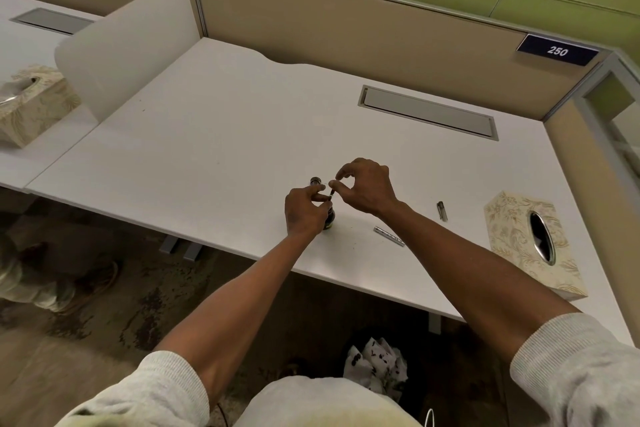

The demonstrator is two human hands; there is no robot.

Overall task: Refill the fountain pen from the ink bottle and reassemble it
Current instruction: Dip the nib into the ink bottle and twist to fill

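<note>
A small dark ink bottle (330, 218) stands on the white desk (214, 135), mostly hidden behind my left hand (304, 210). Both hands meet just above the bottle's mouth. My right hand (365, 187) pinches the top of a thin pen section (331, 191) that points down toward the bottle, and my left fingertips pinch its lower part. The bottle's round dark cap (315, 181) lies just behind the hands. A silver pen barrel (389, 236) lies on the desk to the right. A short dark pen cap (442, 210) lies further right.
A patterned tissue box (530, 243) stands at the desk's right front corner. A grey cable hatch (428, 112) is set in the desk at the back right. Crumpled ink-stained paper (377, 362) lies in a bin under the desk. Another tissue box (31, 104) stands on the neighbouring desk.
</note>
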